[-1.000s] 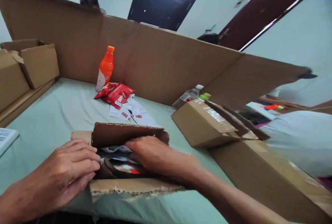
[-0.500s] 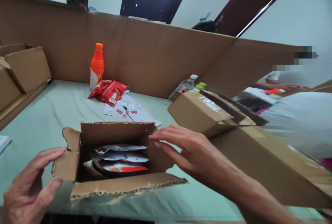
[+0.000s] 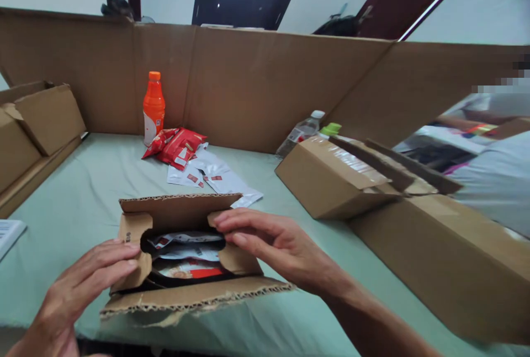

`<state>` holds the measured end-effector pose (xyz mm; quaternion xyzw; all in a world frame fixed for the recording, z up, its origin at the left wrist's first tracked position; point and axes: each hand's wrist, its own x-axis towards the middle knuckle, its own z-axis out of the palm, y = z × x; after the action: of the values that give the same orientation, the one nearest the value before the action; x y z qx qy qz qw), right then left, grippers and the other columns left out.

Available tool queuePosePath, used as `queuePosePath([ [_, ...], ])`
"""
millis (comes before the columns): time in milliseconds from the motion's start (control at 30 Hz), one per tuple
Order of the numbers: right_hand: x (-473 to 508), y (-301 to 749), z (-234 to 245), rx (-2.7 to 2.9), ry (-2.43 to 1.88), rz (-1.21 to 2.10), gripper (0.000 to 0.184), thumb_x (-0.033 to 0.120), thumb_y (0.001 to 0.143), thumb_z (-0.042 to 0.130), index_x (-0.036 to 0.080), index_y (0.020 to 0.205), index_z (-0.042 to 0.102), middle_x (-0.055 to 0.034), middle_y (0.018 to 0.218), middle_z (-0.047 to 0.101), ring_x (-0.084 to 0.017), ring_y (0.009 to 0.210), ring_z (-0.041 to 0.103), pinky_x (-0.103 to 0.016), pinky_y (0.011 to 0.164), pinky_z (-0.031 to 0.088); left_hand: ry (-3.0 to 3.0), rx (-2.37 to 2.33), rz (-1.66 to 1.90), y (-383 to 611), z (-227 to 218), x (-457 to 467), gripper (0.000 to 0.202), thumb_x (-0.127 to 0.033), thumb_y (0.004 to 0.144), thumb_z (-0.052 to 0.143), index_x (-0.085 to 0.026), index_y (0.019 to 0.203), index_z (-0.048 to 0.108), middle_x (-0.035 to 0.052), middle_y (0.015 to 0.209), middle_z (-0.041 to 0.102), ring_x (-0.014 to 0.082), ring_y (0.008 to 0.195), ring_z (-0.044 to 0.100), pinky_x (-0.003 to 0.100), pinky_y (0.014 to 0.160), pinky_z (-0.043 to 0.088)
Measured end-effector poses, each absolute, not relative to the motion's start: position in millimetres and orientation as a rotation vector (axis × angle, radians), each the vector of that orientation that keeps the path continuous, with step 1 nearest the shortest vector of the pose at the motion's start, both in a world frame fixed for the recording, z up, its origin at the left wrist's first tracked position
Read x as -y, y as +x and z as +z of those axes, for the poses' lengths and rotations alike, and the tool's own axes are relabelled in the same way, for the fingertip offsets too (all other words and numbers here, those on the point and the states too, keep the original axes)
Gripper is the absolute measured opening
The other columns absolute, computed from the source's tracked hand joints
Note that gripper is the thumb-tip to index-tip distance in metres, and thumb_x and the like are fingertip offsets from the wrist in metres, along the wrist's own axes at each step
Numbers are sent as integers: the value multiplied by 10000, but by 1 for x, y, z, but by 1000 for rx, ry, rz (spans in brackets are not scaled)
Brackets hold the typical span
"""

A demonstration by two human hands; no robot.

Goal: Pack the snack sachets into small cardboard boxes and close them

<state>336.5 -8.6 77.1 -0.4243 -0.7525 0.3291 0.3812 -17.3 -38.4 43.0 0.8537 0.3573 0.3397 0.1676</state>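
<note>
A small open cardboard box (image 3: pixel 182 211) sits on the green cloth in front of me, with several red and white packets (image 3: pixel 188 252) inside. My left hand (image 3: pixel 89 280) presses the box's left side flap inward with flat fingers. My right hand (image 3: pixel 269 241) pushes the right side flap inward, its fingers stretched and close together. Both side flaps lean over the opening. The near flap (image 3: pixel 194 299) and far flap stand open.
An orange bottle (image 3: pixel 153 107), red packets (image 3: pixel 176 146) and white sachets (image 3: pixel 215 177) lie behind the box. To the right are a taped box (image 3: pixel 331 180), a long carton (image 3: pixel 447 257) and two bottles (image 3: pixel 304 131). Cardboard boxes (image 3: pixel 37 125) stand left; a cardboard wall (image 3: pixel 256 86) runs behind.
Both hands left the box's inside, moved out to its sides, and now fold the two side flaps inward over the packets.
</note>
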Motion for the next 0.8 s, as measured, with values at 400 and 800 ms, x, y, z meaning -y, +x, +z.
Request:
queuePosePath([
  [400, 5, 344, 81, 2184, -1117, 603, 517, 584, 969, 560, 262, 1369, 618, -119, 1339, 683, -290, 1239, 636, -470, 1030, 530, 2426, -1522, 1291, 21, 51, 25, 595, -316, 975, 580, -343, 1525, 353, 85, 1452, 468, 289, 1315, 528, 498, 1119, 484],
  [800, 3, 345, 49, 2496, -991, 193, 717, 711, 821, 682, 299, 1404, 619, -156, 1638, 341, -366, 1551, 203, -619, 1201, 251, 2359, -1307, 906, -13, 16, -10, 328, -397, 1009, 469, -425, 1305, 607, -19, 1637, 352, 388, 1453, 427, 676, 1094, 442],
])
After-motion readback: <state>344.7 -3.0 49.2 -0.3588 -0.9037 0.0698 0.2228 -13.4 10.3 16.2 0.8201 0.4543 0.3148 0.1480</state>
